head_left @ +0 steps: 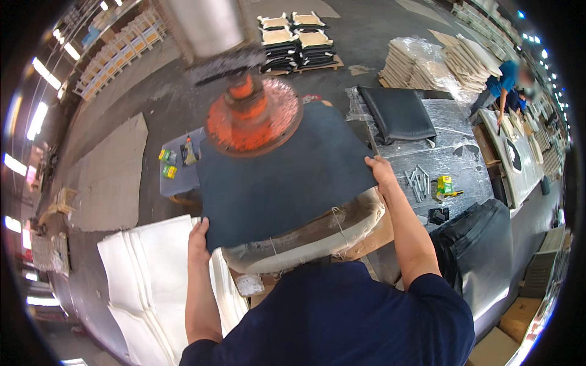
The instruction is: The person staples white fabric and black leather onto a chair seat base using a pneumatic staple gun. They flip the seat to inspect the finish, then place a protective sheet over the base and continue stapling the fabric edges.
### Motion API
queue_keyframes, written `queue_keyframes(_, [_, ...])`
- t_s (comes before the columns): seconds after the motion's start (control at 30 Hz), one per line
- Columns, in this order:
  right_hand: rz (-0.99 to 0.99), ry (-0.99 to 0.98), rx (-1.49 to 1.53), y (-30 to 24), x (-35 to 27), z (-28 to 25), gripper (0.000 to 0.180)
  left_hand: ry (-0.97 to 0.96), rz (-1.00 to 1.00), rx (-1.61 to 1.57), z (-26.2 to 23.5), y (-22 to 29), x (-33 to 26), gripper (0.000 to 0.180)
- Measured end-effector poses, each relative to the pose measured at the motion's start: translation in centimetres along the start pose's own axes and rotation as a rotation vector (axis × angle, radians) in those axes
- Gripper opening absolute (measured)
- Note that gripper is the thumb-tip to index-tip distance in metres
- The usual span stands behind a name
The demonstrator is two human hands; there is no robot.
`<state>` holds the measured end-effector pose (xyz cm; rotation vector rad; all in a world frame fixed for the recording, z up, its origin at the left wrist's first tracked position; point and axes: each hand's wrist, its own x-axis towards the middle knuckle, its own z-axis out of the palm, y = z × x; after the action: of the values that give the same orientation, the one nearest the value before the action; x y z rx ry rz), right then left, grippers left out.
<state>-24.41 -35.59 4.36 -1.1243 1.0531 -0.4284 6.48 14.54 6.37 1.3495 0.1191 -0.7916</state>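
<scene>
Evidently both hands stretch the dark sheet (281, 177) flat over the pale pad (305, 244); left hand (198, 235) pinches its near corner; right hand (381, 171) clamps the far corner; orange press (250, 116) sits behind

I see even, fairly bright light from ceiling strip lamps (38, 119) glaring white along the left rim. Fisheye bending curves everything toward a black border. The orange press head (251, 116) at top centre is motion-blurred; plastic wrap (455, 131) at right shows soft glare.
</scene>
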Motion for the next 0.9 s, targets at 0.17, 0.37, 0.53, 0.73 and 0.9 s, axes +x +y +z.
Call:
queue_keyframes(0.17, [-0.018,0.04,0.022,0.1,-1.2,-3.2,0.031,-0.031,-0.102,0.082,0.2,-2.7,-1.4,0.053])
queue_keyframes(0.37, [0.037,0.067,-0.115,2.2,-3.7,-3.7,0.014,0.051,-0.089,0.008,-2.0,-3.7,-4.0,0.049])
queue_keyframes(0.53, [0.024,0.112,-0.191,3.9,-5.3,-6.0,0.019,0.055,-0.138,-0.021,-2.5,-5.9,-5.7,0.046])
queue_keyframes(0.73, [-0.024,0.176,-0.354,6.1,-7.3,-7.2,0.025,0.063,-0.146,0.041,-3.6,-9.0,-8.4,0.044])
queue_keyframes(0.9, [-0.045,0.17,-0.41,7.4,-8.4,-8.4,0.022,0.074,-0.101,0.054,-3.6,-9.8,-9.0,0.042])
